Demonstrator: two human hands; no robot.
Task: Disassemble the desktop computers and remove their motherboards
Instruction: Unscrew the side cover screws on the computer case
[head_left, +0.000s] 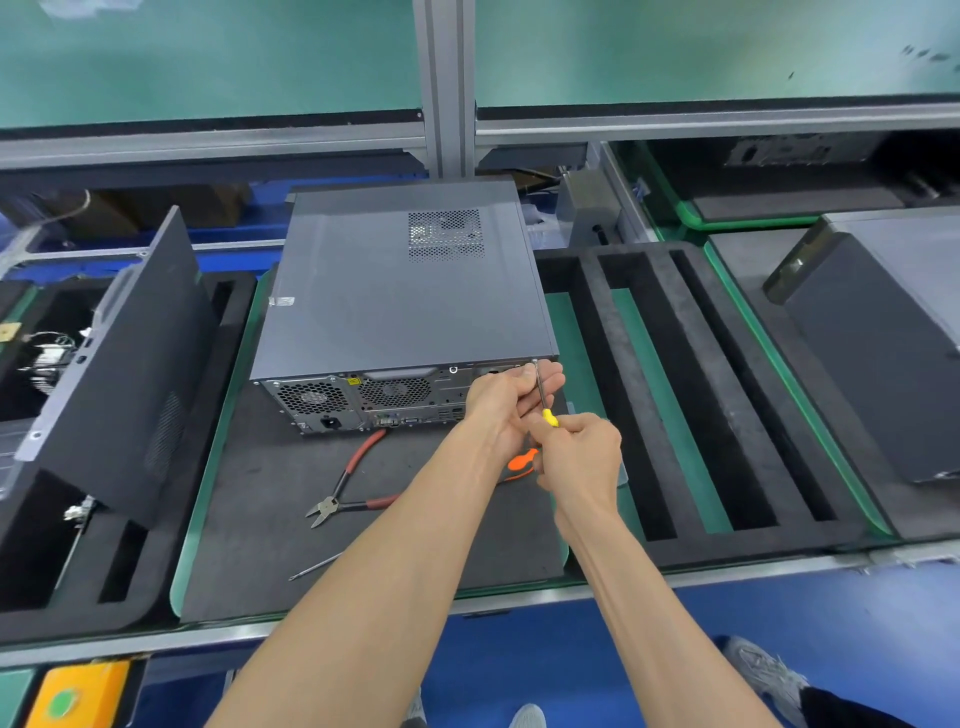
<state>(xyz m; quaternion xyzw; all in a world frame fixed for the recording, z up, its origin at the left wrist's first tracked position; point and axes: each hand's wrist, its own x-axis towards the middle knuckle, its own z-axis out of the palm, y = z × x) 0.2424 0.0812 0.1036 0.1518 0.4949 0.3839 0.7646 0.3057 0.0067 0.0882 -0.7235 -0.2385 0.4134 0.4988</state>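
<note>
You are working the rear screw at the upper right corner of the closed desktop computer (400, 291), lying flat at the frame's centre. Your right hand (579, 460) is gripping the yellow-handled screwdriver (544, 397), while your left hand (506, 400) is curling round its shaft, steadying the tip. Next, I judge, you are needing steady turning before sliding the cover off.
</note>
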